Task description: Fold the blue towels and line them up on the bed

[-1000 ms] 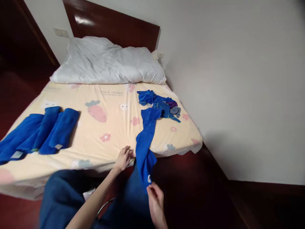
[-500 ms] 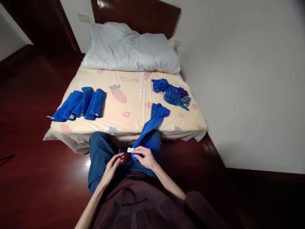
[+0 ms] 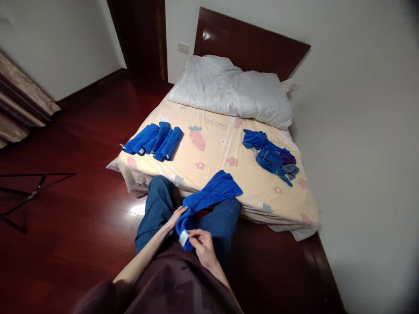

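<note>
A long blue towel [image 3: 209, 194] runs from the bed's front edge down across my lap, its near end hanging between my knees. On that near end is a white label [image 3: 183, 237]. My right hand [image 3: 203, 246] pinches the towel's end beside the label. Higher up, my left hand [image 3: 176, 218] is closed on the towel's left edge; part of its fingers is hidden by the cloth. The towel's far end lies spread on the bed.
Several rolled blue towels [image 3: 172, 143] lie side by side at the bed's left. A loose heap of blue cloths [image 3: 270, 159], with purple and grey pieces, is at the right. A grey-white quilt [image 3: 229, 87] lies by the headboard [image 3: 250, 41]. A black metal stand [image 3: 32, 194] is on the floor at left.
My left hand has moved from beside the towel onto its edge. The towel's near end has come closer to my body in my right hand. My view has turned left.
</note>
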{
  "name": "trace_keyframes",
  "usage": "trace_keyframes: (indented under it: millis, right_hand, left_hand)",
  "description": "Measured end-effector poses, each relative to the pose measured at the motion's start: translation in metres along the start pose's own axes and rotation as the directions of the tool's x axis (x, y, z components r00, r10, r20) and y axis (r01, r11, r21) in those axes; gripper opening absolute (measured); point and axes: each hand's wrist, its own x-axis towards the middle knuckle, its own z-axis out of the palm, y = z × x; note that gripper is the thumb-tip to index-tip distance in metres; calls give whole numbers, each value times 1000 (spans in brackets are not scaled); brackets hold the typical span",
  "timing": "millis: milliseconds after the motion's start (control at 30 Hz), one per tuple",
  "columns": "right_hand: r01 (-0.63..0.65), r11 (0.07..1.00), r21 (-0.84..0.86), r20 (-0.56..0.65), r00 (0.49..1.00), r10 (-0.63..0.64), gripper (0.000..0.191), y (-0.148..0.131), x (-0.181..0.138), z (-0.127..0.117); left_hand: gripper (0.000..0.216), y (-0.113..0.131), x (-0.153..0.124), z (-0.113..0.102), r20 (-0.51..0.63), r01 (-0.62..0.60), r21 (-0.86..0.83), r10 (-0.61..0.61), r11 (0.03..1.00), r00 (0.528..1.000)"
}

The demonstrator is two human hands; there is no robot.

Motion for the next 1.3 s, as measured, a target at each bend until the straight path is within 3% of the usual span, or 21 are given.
trace_keyframes:
  millis: [67, 133, 200, 267, 333, 500, 567, 633, 733, 800, 967, 1133, 1233, 1300]
  right_hand:
    - [-12, 991, 132, -143, 989, 31, 14, -14, 3, -15]
    - [2, 982, 191, -223, 974, 42, 20, -30, 9, -24]
    - [17, 983, 183, -246, 969, 29, 27, -44, 16, -25]
    - [27, 989, 144, -244, 970, 9, 31, -52, 22, -20]
    - [52, 994, 92, -224, 974, -30, 32, -54, 29, -12]
    - [211, 971, -111, -11, 977, -214, 26, -54, 47, 8]
    - [296, 920, -256, 36, 954, -297, 20, -58, 54, 11]
    - [380, 819, -430, 50, 916, -399, 15, -64, 59, 11]
    - [465, 618, -634, 76, 833, -548, 13, -76, 64, 4]
    - [497, 538, -681, 113, 797, -593, 11, -82, 65, -2]
    - [591, 501, -632, 324, 789, -522, 13, -76, 62, -8]
    - [593, 457, -663, 344, 784, -517, 17, -61, 58, -4]
    - [578, 510, -637, 385, 812, -440, 10, -60, 57, -4]
    - [555, 547, -627, 407, 832, -377, 10, -60, 58, -6]
  left_hand:
    - [45, 6, -1, 0, -43, 66, 23, -65, 998, 997]
    - [44, 22, -10, -3, -66, -25, 68, 29, 997, 997]
    - [41, 46, -27, -7, 61, -194, 106, 188, 975, 980]
    - [41, 70, -43, -10, 257, -319, 98, 286, 943, 923]
    - [47, 87, -55, -11, 321, -380, 122, 326, 917, 889]
    - [26, 90, -54, -11, 17, -354, 271, 363, 895, 932]
    - [26, 89, -51, -14, -85, -324, 292, 362, 900, 928]
    - [29, 91, -49, -19, -102, -319, 316, 366, 893, 925]
    - [28, 99, -48, -26, 87, -403, 380, 401, 833, 912]
    - [27, 106, -48, -28, 227, -480, 429, 423, 765, 877]
    - [28, 123, -47, -27, 314, -575, 554, 490, 601, 814]
    - [25, 128, -48, -27, 359, -657, 524, 560, 542, 747]
    - [18, 133, -52, -35, 301, -700, 519, 662, 490, 687]
    - [14, 141, -57, -46, 203, -700, 554, 743, 450, 638]
